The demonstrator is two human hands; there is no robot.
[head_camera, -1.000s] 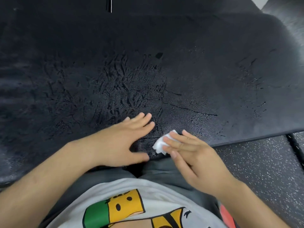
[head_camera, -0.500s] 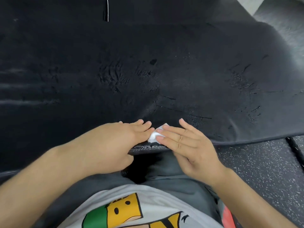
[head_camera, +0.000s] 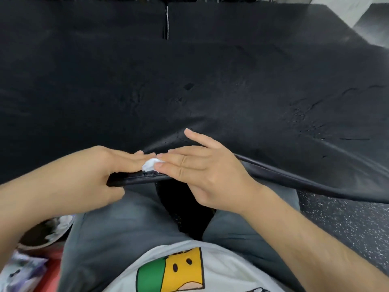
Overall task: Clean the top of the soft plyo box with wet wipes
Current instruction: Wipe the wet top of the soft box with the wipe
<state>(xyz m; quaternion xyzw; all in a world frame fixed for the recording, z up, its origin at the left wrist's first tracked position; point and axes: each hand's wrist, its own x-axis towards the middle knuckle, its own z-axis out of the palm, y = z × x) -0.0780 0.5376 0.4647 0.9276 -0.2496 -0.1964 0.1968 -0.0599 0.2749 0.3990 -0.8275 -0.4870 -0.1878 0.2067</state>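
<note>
The left hand [head_camera: 101, 171] has slid off the top of the soft plyo box [head_camera: 189, 70] to its near rim, fingers straight on top and thumb under the seam, seemingly pinching it. The wet wipe [head_camera: 149, 164], half a second ago flatter under the right fingers, is now a small wad at that rim between both hands' fingertips. The right hand [head_camera: 208, 173] presses it with straight, relaxed fingers. The wiping has likely reached the near edge, or the wipe is being regathered.

Wide black box top [head_camera: 189, 81] lay open beyond; left hand [head_camera: 101, 171], right hand [head_camera: 202, 171] and wipe [head_camera: 149, 164] crowded its near edge
</note>
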